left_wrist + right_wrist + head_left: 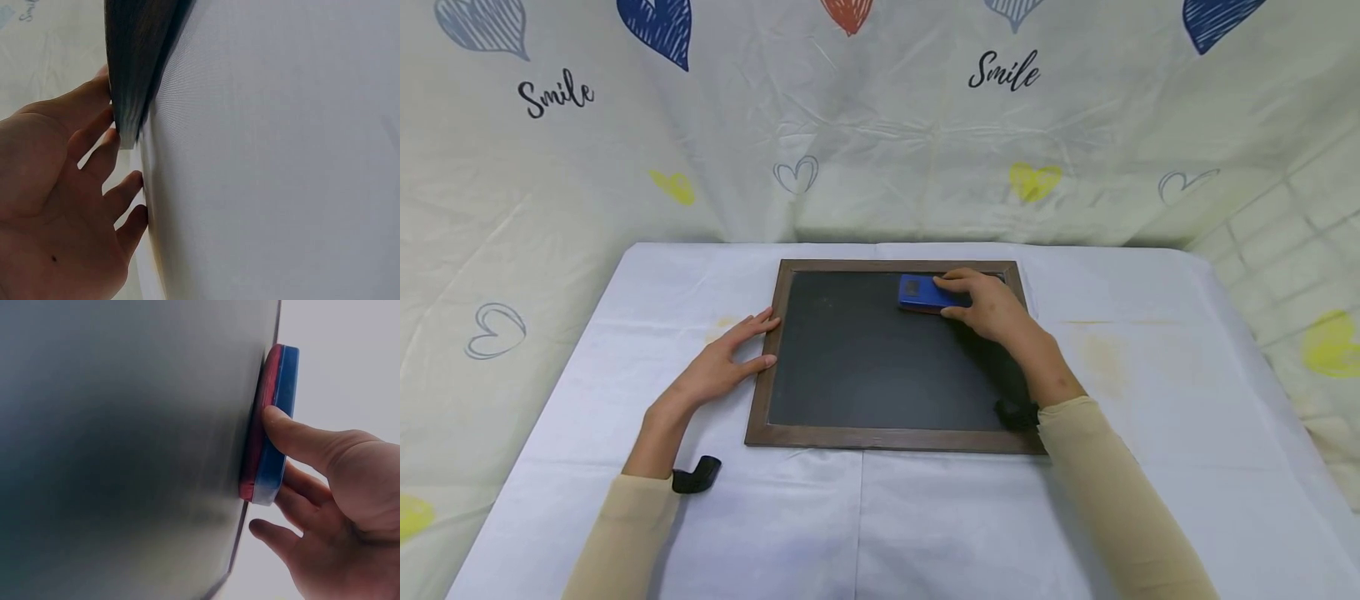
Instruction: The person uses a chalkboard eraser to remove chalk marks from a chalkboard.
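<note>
Got the chalkboard (880,367) lying flat on the table (1150,467), white cloth under it. My right hand (992,308) is gripping the blue eraser (921,293), thumb on one side and fingers on the other, with its red felt side pressed flat on the dark surface near the far right corner. My left hand (718,367) is flat on the cloth, fingers straight and spread, fingertips touching the wooden frame (765,379) on the left side.

A makeshift recording corner, probably in a home: a heart-printed "Smile" sheet (880,125) hangs as backdrop (white brick wall (1292,225) beside it) behind a cloth-covered counter (1150,375).
</note>
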The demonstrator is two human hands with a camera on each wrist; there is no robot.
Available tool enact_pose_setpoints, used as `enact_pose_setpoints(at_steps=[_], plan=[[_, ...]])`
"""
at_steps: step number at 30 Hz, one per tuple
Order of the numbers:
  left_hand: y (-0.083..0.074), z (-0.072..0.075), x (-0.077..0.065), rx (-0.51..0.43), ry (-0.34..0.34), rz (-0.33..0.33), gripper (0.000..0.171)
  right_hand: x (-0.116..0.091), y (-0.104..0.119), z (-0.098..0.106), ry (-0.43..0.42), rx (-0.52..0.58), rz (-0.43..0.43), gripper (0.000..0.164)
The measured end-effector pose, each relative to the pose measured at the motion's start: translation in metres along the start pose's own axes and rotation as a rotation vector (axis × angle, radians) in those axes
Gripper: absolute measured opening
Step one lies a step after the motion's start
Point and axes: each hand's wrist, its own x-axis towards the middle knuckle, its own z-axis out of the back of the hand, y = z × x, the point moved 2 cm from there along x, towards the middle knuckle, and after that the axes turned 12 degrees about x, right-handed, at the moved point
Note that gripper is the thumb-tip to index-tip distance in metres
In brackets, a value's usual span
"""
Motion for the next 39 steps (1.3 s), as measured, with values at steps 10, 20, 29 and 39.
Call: enact_pose_setpoints(at_steps=[10,20,29,39], plan=[[0.001,0.0,0.0,0.006,0.009,0.02,0.069,-0.006,-0.013,0.009,-0.013,0.0,-0.008,0.061],[0.002,0.0,-0.001,0.006,-0.003,0.004,0.068,-0.014,-0.023,0.019,-0.033,0.016,-0.019,0.061],[-0.001,0.0,0.001,0.008,0.007,0.008,0.068,-0.022,-0.036,0.025,-0.04,0.027,-0.028,0.061],[-0.002,0.0,0.0,-0.001,0.011,0.02,0.068,-0.02,-0.034,0.026,-0.051,0.031,-0.029,0.06]])
